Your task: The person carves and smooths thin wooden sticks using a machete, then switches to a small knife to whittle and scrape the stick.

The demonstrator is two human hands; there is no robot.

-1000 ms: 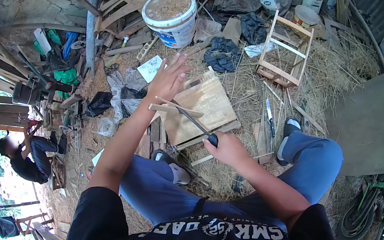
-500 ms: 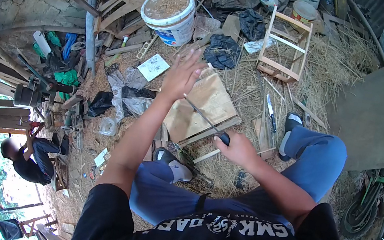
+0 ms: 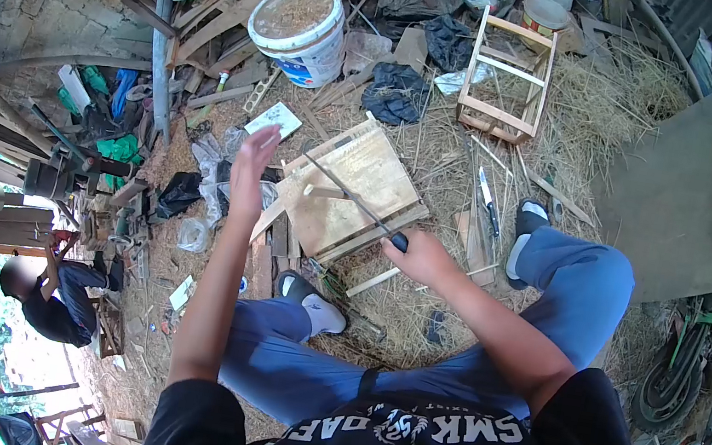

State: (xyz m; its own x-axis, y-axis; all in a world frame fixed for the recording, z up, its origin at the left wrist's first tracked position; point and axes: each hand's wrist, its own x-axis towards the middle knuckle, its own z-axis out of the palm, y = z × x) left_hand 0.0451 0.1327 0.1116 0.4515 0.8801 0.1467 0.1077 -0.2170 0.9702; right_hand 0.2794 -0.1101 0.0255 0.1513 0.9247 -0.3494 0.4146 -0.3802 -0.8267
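Note:
My right hand [image 3: 426,260] is closed around the black handle of a long, thin metal tool [image 3: 351,196]. Its shaft slants up and left across a light wooden board [image 3: 374,169]; whether it touches the wood I cannot tell. A small wooden peg-like piece [image 3: 324,191] shows on or just over the board, beside the shaft. My left hand [image 3: 253,167] is raised left of the board, fingers stretched out and holding nothing. Past its fingertips lies a white speckled tile-like piece [image 3: 274,121].
A bucket of sawdust-like material [image 3: 297,27] stands beyond the board. A small wooden frame [image 3: 507,79] is at the far right, with a knife [image 3: 489,202] nearer on the straw. Another person [image 3: 52,291] sits at left. A motorcycle wheel [image 3: 670,389] is at right.
My left hand has moved left, off the board, uncovering the small wooden piece. My right hand and the tool have shifted slightly left. The whole view has also shifted a little.

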